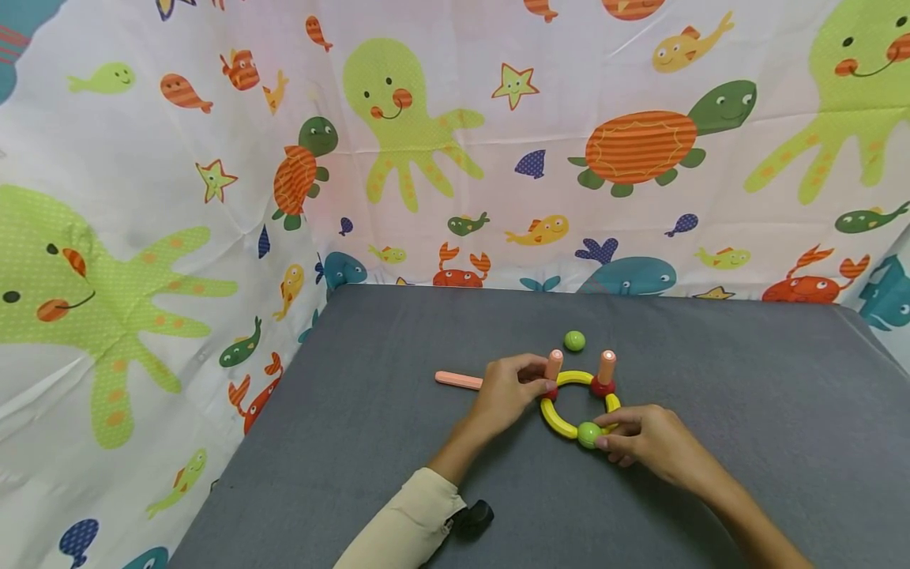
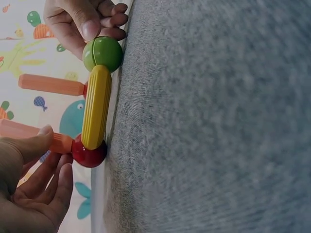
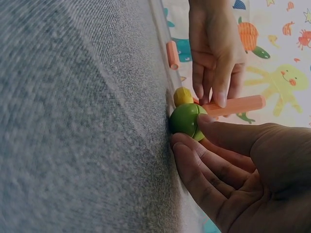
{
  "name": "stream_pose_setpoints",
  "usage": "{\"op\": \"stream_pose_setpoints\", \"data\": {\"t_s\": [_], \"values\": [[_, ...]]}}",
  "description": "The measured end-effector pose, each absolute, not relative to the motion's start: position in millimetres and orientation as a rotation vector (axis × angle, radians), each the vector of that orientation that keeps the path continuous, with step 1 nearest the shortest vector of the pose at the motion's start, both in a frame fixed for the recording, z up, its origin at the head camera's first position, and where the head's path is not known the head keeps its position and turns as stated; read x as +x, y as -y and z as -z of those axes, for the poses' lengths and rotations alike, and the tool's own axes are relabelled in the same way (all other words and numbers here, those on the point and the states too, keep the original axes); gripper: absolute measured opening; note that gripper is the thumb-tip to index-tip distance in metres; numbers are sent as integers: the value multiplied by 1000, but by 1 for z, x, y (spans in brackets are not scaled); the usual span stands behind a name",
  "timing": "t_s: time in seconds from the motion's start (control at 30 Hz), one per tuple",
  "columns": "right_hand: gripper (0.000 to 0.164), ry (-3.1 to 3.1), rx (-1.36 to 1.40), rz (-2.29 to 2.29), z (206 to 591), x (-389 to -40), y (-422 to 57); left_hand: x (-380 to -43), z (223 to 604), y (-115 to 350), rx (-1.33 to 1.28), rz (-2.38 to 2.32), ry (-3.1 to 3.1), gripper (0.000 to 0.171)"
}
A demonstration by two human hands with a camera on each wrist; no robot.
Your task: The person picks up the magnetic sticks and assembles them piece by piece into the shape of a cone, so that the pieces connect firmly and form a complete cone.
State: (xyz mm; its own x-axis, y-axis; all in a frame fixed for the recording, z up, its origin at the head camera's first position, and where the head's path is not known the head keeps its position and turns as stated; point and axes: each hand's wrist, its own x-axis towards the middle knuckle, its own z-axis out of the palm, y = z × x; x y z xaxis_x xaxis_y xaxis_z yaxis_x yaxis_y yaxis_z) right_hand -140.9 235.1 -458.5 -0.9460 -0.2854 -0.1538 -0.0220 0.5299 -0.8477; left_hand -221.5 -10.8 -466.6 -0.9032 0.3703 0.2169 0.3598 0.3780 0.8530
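Observation:
A ring of curved yellow pieces [image 1: 558, 420] joined by balls lies on the grey table. Two pink sticks stand up from it, each out of a red ball. My left hand [image 1: 506, 395] pinches the left pink stick [image 2: 61, 143] low down, just above its red ball [image 2: 90, 153]. The other upright stick [image 1: 607, 367] rises from the right red ball [image 1: 603, 386], untouched. At the ring's near side, my right hand [image 1: 650, 442] pinches a green ball [image 3: 187, 120] between thumb and fingers. Its fingers cover part of the yellow piece on the right.
Behind the ring lies a loose green ball [image 1: 574, 341]. Another pink stick [image 1: 457, 380] rests flat on the table [image 1: 355, 442] left of the ring, its right end behind the left hand. A cloth printed with sea animals [image 1: 426, 237] hangs along the back and left side.

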Motion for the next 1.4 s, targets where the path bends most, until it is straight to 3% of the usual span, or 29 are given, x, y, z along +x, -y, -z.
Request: {"op": "stream_pose_setpoints", "data": {"t_s": [0.47,0.83,0.93,1.1,1.4], "values": [[35,-2498,-288,1388,457,-142,-236,-221,466,10,642,-1555,-2626,26],[13,-2877,-166,1212,448,-159,-246,-221,470,11,515,-1391,-2665,29],[20,-2973,-193,1120,450,-170,-250,-221,471,9,495,-1368,-2656,28],[48,-2920,-303,1062,456,-188,-255,-222,474,7,509,-1333,-2678,25],[29,-2903,-362,1093,461,-200,-253,-223,472,7,470,-1300,-2695,27]]}}
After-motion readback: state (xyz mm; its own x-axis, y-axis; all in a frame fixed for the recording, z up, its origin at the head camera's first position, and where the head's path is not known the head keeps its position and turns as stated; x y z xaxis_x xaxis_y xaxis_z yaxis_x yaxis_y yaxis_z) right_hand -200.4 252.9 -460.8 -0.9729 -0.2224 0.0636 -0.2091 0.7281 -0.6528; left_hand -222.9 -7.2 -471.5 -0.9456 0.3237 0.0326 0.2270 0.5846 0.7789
